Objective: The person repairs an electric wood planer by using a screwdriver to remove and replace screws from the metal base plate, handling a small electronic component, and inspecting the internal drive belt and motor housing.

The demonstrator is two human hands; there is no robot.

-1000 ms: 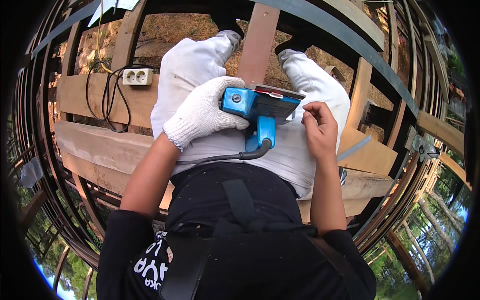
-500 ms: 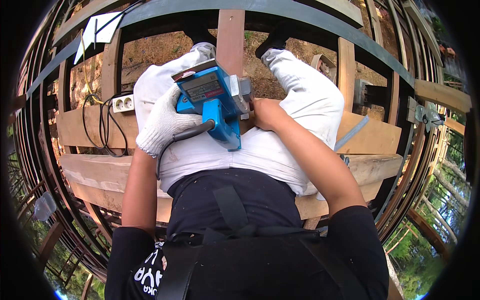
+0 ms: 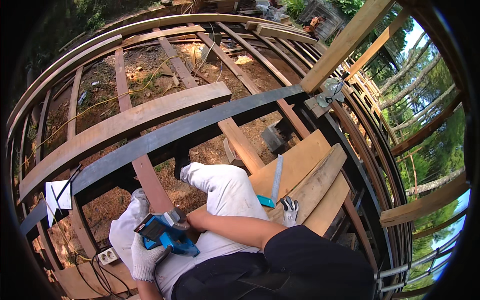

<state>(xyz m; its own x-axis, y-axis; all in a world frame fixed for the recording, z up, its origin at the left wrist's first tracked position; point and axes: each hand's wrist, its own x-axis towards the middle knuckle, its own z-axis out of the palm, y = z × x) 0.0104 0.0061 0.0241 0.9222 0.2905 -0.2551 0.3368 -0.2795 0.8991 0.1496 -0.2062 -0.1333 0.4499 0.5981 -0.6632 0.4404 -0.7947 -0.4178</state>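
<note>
My left hand (image 3: 143,260), in a white knit glove, holds a corded blue power planer (image 3: 154,231) tilted on my lap, its black cable curving down past the glove. Bare, my right hand (image 3: 196,221) is at the tool's silver front end; its fingers are mostly hidden there. My white trousers (image 3: 220,192) are under both forearms. A pale work glove (image 3: 290,212) lies on the boards at my right, beside a square (image 3: 277,175) with a teal handle and metal blade.
Wooden boards (image 3: 310,165) and a dark metal beam (image 3: 200,125) form an open frame over dirt. A power strip (image 3: 107,256) with cables is at my lower left, a white sheet (image 3: 58,202) at the left. Timber posts (image 3: 345,42) rise at the right, near a clear plastic bag (image 3: 331,90).
My view has swung up and to the right, showing more of the frame. My right hand has moved onto the planer's silver end since a second ago; the planer has turned over to the left.
</note>
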